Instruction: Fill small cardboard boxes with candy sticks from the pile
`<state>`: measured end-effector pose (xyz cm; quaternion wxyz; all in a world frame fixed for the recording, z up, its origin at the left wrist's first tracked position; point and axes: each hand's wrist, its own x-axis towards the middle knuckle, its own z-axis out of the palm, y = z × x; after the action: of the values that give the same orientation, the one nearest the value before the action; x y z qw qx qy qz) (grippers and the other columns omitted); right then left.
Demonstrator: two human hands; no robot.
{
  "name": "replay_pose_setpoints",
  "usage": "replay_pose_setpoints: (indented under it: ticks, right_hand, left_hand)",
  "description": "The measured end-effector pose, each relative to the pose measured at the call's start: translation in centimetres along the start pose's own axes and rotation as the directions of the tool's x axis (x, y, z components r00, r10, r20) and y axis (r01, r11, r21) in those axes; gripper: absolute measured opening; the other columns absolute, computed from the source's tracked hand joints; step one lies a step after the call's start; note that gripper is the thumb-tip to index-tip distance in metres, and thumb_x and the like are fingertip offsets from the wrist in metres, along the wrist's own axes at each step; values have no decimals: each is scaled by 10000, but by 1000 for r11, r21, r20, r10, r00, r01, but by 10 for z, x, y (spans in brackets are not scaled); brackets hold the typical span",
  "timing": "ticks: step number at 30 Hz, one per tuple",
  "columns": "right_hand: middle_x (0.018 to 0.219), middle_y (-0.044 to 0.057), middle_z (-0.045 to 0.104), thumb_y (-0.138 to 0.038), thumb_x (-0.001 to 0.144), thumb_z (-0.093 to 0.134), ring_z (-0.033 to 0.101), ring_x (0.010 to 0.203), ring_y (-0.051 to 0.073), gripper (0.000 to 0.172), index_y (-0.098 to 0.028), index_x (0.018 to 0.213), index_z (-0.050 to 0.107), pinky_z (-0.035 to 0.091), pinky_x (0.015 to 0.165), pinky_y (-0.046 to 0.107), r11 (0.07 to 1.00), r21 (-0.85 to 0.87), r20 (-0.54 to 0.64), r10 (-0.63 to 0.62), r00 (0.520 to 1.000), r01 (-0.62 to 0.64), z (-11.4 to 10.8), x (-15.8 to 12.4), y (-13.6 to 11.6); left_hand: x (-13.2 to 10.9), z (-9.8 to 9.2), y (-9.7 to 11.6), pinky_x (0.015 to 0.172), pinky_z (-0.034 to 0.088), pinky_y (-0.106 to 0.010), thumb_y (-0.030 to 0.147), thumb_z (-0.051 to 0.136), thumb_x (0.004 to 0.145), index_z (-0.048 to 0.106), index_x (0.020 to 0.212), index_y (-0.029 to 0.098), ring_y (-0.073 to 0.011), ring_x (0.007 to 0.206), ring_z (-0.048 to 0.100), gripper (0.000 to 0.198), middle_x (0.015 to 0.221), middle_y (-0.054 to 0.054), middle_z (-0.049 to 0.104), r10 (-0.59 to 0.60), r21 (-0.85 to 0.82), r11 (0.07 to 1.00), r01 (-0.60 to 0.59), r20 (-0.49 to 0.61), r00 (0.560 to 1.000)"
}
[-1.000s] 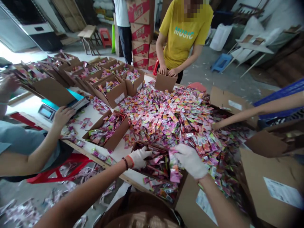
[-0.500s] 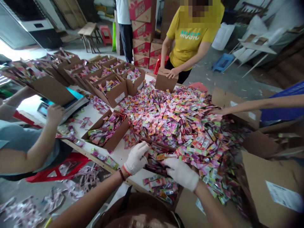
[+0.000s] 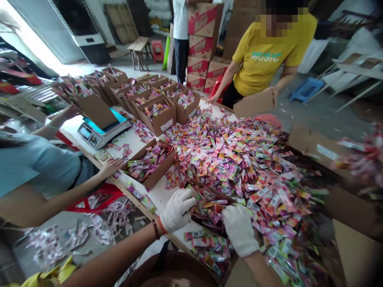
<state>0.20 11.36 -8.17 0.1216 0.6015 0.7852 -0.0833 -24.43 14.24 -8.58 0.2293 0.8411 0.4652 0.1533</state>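
A brown cardboard box (image 3: pixel 211 187) filled with small colourful sachets (image 3: pixel 209 202) sits at the table's near edge, between my two white-gloved hands. My left hand (image 3: pixel 177 210) has its fingers curled closed over the box's left end. At the right end, my right hand (image 3: pixel 241 230) points down with bent fingers, against the sachets there; its fingertips are hidden. Loose sachets (image 3: pixel 209 247) lie just in front of the box. Behind it spreads a large heap of sachets (image 3: pixel 221 147).
Another filled box (image 3: pixel 160 169) stands left of mine, with rows of filled boxes (image 3: pixel 158 119) beyond. A person's hand (image 3: pixel 112 167) rests near a scale (image 3: pixel 101 131) bearing a tilted box. Opposite, a person in yellow (image 3: pixel 269 59) holds a box (image 3: pixel 254 104). Blurred sachets (image 3: pixel 363 155) appear at right.
The view has swung left. My right hand has drawn back from over the sachets to the box's right end. The person at left has let go of the box on the scale with one hand.
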Motion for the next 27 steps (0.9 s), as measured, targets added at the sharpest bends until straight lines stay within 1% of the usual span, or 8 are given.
replay_pose_setpoints:
  ticks: [2,4,8,12,14,17,22,27]
  right_hand:
    - [920,77,666,-90,874,399,596,922,288,307,-204,923,679,444,785,423,997,1,101,-72,992,72,4,8,-21]
    - [952,94,685,-33,856,336,626,929,272,404,-189,1013,674,459,791,392,993,36,217,-115,969,110,8,18,-37]
    - [1039,109,687,-27,818,322,635,995,237,455,-187,1089,651,461,867,344,982,167,319,-142,937,92,9,27,-33]
    - [1151,101,645,-211,844,370,578,1102,238,368,-219,1103,632,410,994,363,946,314,-4,-84,996,81,-1,23,18]
    - [1213,152,602,-314,831,383,535,1160,287,409,-177,1142,611,384,1028,419,945,323,-183,11,983,50,-2,28,46]
    - [1138,145,647,-385,735,464,591,1076,319,427,-217,1083,647,460,935,439,920,391,-135,30,990,25,6,48,69]
    - [777,43,721,-324,603,518,671,886,285,252,-318,778,698,492,828,374,802,598,282,-208,936,-2,28,58,44]
    - [753,36,711,-377,601,506,681,809,296,366,-373,905,710,500,762,385,785,619,256,-183,949,-15,30,37,3]
  left_hand:
    - [-8,7,-2,1124,277,-463,239,524,778,543,1253,188,-295,1327,352,477,1416,-120,419,-168,9,986,169,-88,982]
    - [-9,19,-5,1143,272,-457,207,558,698,329,1441,122,-309,1395,252,782,1500,-158,292,-300,-59,953,297,-48,953]
    - [0,35,-12,1131,332,-348,188,505,719,195,1493,95,-251,1385,311,839,1516,-141,284,-357,-211,915,345,-20,934]
    - [1,40,-14,1111,367,-351,194,451,783,227,1487,143,-230,1322,412,741,1467,-106,386,-417,-268,888,375,-126,900]
    - [-3,45,-13,1101,383,-353,207,440,809,234,1485,168,-222,1297,443,708,1450,-93,415,-450,-289,872,395,-156,879]
    - [-9,48,-13,1080,405,-348,249,446,837,250,1475,197,-213,1279,461,670,1438,-84,430,-462,-302,867,397,-187,867]
    - [-19,5,-24,1094,351,-342,264,458,850,554,1217,202,-210,1296,415,384,1349,-102,488,-327,18,936,351,-326,887]
    - [-13,-63,-69,964,424,-472,296,563,761,504,1249,154,-313,1151,527,512,1249,-174,543,-612,251,695,673,-286,738]
